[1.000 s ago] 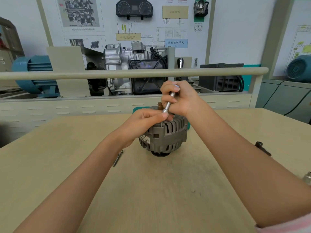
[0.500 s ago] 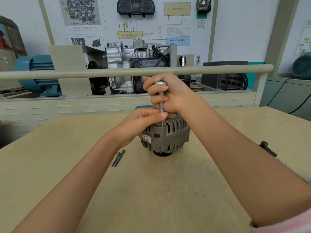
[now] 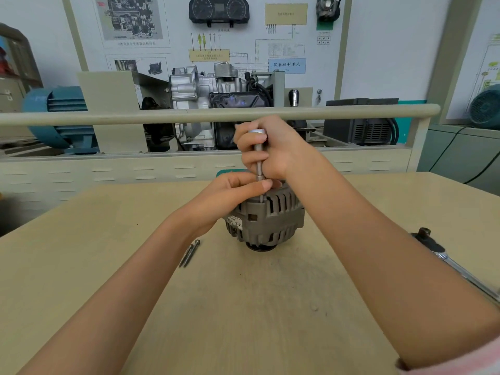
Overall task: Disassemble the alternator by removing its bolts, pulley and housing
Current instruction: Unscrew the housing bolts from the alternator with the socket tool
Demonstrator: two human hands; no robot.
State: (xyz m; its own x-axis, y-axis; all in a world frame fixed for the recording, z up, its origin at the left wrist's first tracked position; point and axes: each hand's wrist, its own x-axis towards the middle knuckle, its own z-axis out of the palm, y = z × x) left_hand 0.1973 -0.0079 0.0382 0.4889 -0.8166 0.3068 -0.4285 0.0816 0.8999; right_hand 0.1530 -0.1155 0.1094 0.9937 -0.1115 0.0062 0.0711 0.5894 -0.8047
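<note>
A grey finned alternator (image 3: 266,221) stands pulley-down on the beige table (image 3: 243,307). My right hand (image 3: 270,150) grips a slim silver socket driver (image 3: 259,158), held upright over the housing's near top edge. A thin bolt shank shows just below the tool, entering the housing. My left hand (image 3: 230,197) rests on the alternator's top left, thumb and fingers pinching the tool's lower end. Two long loose bolts (image 3: 189,253) lie on the table left of the alternator.
A ratchet wrench (image 3: 454,262) lies at the table's right edge. Behind the table run a beige rail (image 3: 189,115) and a training bench with a gearbox (image 3: 216,93), a blue motor (image 3: 59,117) and wall panels.
My right hand has swung the driver from a tilt to upright and raised it a little. The view has shifted, showing two loose bolts and more of the ratchet.
</note>
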